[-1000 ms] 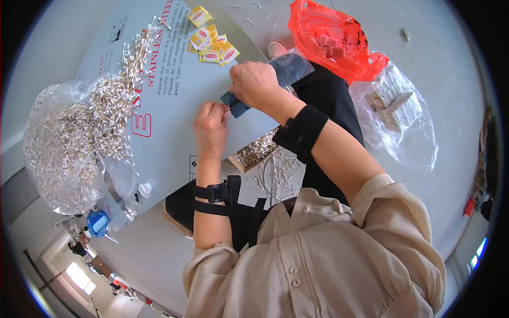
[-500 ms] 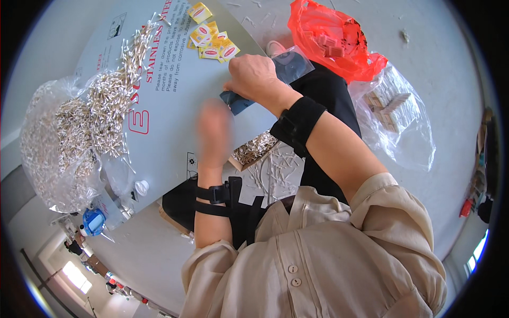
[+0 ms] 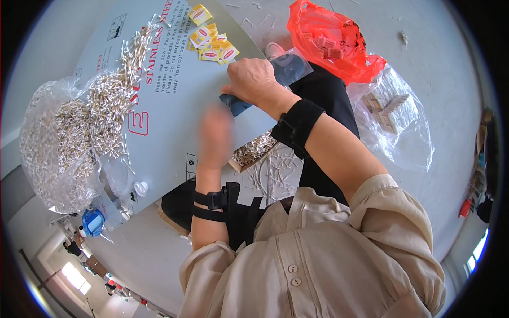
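Across the grey tabletop (image 3: 169,122), filmed and printed in red and black, cotton swabs (image 3: 108,114) heap toward ten o'clock and yellow packets (image 3: 212,50) lie toward eleven. Past its edge, over a pale floor (image 3: 445,90), sit a red bag (image 3: 366,68) at one o'clock and a clear bag (image 3: 407,150) of boxes between two and three; a bright window (image 3: 76,278) shows at eight. An open box (image 3: 237,166) is partly hidden by the table. The left hand (image 3: 216,132), from six o'clock, is too blurred to tell what its fingers do. The right hand (image 3: 251,79), angling in from four, clenches a dark blue plastic sheet (image 3: 238,106), covering its middle.
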### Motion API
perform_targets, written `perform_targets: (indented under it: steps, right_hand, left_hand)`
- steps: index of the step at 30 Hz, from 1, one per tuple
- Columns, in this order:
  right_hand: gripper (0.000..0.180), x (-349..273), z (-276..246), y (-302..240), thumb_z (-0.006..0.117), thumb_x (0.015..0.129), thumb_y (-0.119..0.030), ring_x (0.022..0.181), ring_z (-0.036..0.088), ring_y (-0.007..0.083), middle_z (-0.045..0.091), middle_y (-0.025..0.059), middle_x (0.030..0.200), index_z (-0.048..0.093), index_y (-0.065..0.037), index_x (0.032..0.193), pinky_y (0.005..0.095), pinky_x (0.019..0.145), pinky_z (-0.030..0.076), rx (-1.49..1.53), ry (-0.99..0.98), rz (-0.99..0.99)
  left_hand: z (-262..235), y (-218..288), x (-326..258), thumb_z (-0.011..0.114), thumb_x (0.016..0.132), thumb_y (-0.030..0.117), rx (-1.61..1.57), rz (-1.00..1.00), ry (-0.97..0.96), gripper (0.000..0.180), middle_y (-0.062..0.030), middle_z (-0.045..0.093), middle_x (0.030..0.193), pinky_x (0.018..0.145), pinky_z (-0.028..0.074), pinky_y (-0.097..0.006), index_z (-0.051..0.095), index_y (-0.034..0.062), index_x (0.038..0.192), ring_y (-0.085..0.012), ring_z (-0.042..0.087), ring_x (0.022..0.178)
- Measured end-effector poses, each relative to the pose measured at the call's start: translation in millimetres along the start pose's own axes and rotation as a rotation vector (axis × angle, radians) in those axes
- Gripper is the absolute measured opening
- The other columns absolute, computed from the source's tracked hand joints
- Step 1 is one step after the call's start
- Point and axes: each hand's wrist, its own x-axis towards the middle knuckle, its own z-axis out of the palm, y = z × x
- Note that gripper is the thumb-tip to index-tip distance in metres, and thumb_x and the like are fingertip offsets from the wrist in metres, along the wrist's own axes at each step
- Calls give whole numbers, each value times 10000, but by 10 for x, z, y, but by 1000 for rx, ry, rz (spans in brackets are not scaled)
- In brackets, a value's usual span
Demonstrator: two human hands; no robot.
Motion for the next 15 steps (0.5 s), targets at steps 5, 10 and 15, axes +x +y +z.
perform_targets:
  steps: [5,10,15]
  right_hand:
    - [402,8,2,-2,718,685,-460,718,657,298,659,123,728,691,-71,786,380,611,506,4,0,-1]
    - [415,7,12,-6,712,686,-478,708,656,294,656,113,713,688,-74,779,378,606,503,-5,-2,0]
    - [418,11,38,11,710,686,-485,695,656,286,654,109,703,686,-77,770,371,589,498,-22,14,-6]
  left_hand:
    - [-2,43,-79,584,716,-74,21,17,-3,105,-120,516,764,599,475,-381,548,-4,785,-303,560,701]
    - [-8,82,-219,573,700,-81,44,52,-31,127,-122,496,769,598,475,-382,539,-3,794,-301,549,714]
    - [-36,218,-507,565,707,-59,31,67,-132,140,-134,485,785,599,465,-384,536,5,828,-312,539,723]
